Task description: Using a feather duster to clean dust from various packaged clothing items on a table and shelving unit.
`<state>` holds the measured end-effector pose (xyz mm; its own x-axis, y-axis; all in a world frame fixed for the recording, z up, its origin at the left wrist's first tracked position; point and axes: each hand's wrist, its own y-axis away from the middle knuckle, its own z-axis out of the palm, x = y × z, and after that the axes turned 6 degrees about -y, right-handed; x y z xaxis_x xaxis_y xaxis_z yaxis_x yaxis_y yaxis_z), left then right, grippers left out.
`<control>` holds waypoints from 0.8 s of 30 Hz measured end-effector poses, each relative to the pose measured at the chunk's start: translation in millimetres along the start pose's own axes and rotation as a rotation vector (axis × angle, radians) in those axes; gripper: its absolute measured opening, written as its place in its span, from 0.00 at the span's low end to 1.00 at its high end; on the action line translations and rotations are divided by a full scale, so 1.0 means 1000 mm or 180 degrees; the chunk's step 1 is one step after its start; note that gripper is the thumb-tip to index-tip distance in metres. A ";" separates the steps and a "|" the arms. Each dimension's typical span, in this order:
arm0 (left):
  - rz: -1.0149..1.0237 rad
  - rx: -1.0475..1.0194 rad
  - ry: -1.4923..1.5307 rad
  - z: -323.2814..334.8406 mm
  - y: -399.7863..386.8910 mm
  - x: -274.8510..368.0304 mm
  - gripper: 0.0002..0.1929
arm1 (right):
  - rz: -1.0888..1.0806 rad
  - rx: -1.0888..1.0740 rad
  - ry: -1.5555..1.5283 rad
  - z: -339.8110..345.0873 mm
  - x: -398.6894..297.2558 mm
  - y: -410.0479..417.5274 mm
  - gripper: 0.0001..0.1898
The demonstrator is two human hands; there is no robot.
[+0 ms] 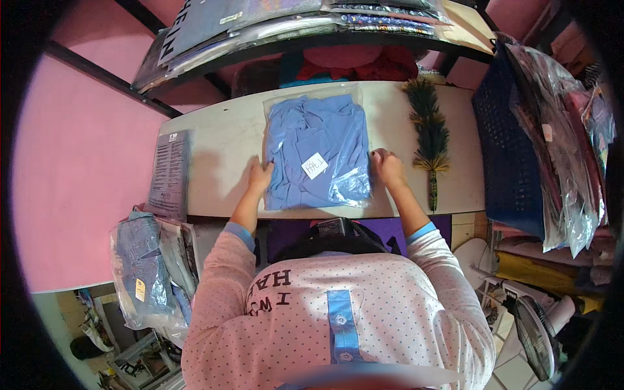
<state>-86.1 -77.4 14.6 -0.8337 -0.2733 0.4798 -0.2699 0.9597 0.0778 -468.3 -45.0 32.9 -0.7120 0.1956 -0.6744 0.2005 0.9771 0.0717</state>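
A clear plastic bag [348, 187] with a folded blue garment [336, 126] inside lies flat on the pale tabletop [219, 146] before me. A small white paper tag [314, 165] with handwriting sits on its front. At the bag's left edge is my left hand [260, 175], fingers pointing away from me and thumb apart at the plastic's edge. My right hand [390, 168] rests by the right edge with its fingers bent; whether it pinches the plastic cannot be made out.
Right of the bag lies a dark green and yellow feather duster [429, 126]. Another packaged item [168, 175] lies at the table's left end. A blue plastic basket [507, 146] with bagged goods stands right. Bagged jeans [141, 258] hang lower left. A loaded shelf [312, 46] spans the back; a fan [536, 336] stands lower right.
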 end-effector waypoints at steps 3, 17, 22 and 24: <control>-0.0487 -0.0544 0.0475 0.003 0.017 0.017 0.36 | -0.0039 -0.0199 -0.0261 0.018 -0.002 -0.011 0.23; -0.0614 -0.1126 0.2483 -0.024 0.030 0.065 0.34 | 0.0588 -0.1173 -0.3328 0.039 -0.021 -0.041 0.29; -0.0111 -0.0952 0.2775 -0.050 0.033 0.072 0.33 | -0.0279 -0.1338 -0.2881 0.011 -0.080 -0.028 0.32; 0.0028 -0.0987 0.2862 -0.072 0.036 0.087 0.34 | -0.0449 -0.1420 -0.2857 -0.002 -0.093 -0.029 0.32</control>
<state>-134.0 -61.8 122.0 -0.1170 -0.2378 0.9642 -0.0177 0.9712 0.2374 -408.8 -91.3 94.9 0.0962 0.1198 -0.9881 -0.2468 0.9646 0.0929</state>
